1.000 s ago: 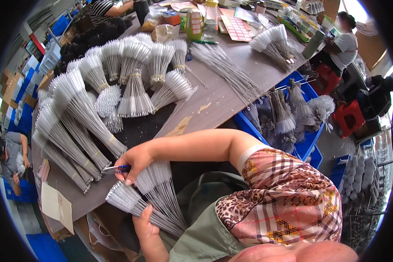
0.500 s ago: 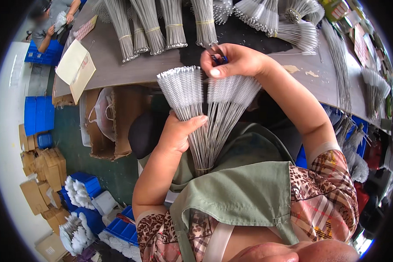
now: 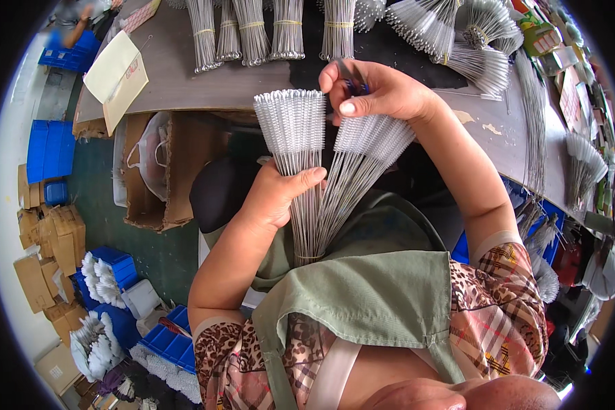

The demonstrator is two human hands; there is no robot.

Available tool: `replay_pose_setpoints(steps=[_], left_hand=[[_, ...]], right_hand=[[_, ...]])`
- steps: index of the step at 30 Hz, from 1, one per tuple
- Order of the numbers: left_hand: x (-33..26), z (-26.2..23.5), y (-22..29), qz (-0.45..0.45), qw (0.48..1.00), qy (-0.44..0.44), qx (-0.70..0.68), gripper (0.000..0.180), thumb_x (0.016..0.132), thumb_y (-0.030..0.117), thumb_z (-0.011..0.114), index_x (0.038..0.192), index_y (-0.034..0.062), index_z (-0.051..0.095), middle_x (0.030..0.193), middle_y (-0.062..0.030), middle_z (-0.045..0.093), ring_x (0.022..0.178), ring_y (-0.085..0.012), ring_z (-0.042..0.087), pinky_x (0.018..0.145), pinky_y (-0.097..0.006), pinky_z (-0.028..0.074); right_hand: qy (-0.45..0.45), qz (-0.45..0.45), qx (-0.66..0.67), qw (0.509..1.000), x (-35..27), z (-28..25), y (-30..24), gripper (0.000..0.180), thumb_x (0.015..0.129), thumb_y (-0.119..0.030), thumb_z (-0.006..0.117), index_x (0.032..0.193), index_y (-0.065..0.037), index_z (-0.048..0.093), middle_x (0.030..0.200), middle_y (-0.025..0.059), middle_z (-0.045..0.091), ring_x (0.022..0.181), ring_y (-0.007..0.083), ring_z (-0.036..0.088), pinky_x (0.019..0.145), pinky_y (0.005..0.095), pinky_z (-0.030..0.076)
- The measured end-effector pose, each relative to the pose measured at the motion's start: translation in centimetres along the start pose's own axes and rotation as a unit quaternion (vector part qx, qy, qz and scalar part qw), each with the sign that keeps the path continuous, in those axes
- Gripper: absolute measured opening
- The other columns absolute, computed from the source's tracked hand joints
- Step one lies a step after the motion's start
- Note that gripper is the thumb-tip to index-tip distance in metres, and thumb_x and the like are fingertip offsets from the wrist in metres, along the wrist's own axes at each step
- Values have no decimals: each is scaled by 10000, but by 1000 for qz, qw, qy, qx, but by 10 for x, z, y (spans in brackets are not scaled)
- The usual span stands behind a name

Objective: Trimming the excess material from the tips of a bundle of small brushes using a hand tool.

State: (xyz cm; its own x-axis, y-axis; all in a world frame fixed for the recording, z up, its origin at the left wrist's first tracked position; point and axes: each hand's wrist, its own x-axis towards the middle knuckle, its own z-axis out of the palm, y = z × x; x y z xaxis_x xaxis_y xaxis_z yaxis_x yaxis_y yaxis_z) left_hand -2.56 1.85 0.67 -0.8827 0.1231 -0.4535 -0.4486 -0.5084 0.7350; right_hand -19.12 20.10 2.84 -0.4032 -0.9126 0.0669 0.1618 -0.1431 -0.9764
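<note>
left hand (image 3: 275,196) closed round brushes (image 3: 290,126), thumb across stems (image 3: 307,225) — right hand (image 3: 384,90), elbow bent, curled round a blue-handled tool (image 3: 364,89)

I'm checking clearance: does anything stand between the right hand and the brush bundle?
Nothing visible does: the right hand, with its blue-handled tool, is at the bristle ends of the brush bundle; the left hand grips lower down.

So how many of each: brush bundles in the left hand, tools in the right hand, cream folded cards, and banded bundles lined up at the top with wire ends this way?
Brush bundle in the left hand: 1
Blue-handled tool in the right hand: 1
Cream folded card: 1
Lined-up banded bundles with wire ends showing: 5
Total: 8
</note>
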Motion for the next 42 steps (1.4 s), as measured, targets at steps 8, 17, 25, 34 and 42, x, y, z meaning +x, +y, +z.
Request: replay_pose_setpoints(steps=[8,17,25,34,42], left_hand=[[-2,0,0,-10,1000,5,26,277,754,80,688,998,-9,591,867,-95,636,754,-179,619,710,-300,518],[0,5,1,-1,1000,-7,-1,288,761,14,684,1028,-11,581,909,-68,629,789,-144,613,719,-277,510],[-5,-2,0,21,1000,-16,15,233,792,105,655,976,-20,587,842,-102,632,717,-182,625,661,-305,527],[-5,3,2,7,999,24,29,199,751,18,679,933,-22,609,818,-80,635,690,-161,616,632,-291,519],[0,2,-2,2,999,7,39,244,749,20,682,975,-18,598,857,-76,632,712,-153,615,642,-291,528]], right_hand=[[-30,-24,5,999,-3,-1,-2,200,817,-116,663,966,-18,574,789,7,565,777,112,578,745,252,438],[1,5,-11,1000,-2,2,-4,225,816,-232,683,830,-35,576,808,12,584,807,113,574,774,256,437],[-1,0,-50,999,0,3,-5,384,738,-393,721,717,-59,532,809,71,574,825,199,594,752,318,450],[1,-12,2,1000,-3,-2,3,353,734,-337,742,717,-71,511,746,29,517,756,151,569,719,292,472],[-45,-34,29,998,-2,-7,8,409,705,-371,764,815,-34,561,739,24,542,738,125,567,715,267,468]])
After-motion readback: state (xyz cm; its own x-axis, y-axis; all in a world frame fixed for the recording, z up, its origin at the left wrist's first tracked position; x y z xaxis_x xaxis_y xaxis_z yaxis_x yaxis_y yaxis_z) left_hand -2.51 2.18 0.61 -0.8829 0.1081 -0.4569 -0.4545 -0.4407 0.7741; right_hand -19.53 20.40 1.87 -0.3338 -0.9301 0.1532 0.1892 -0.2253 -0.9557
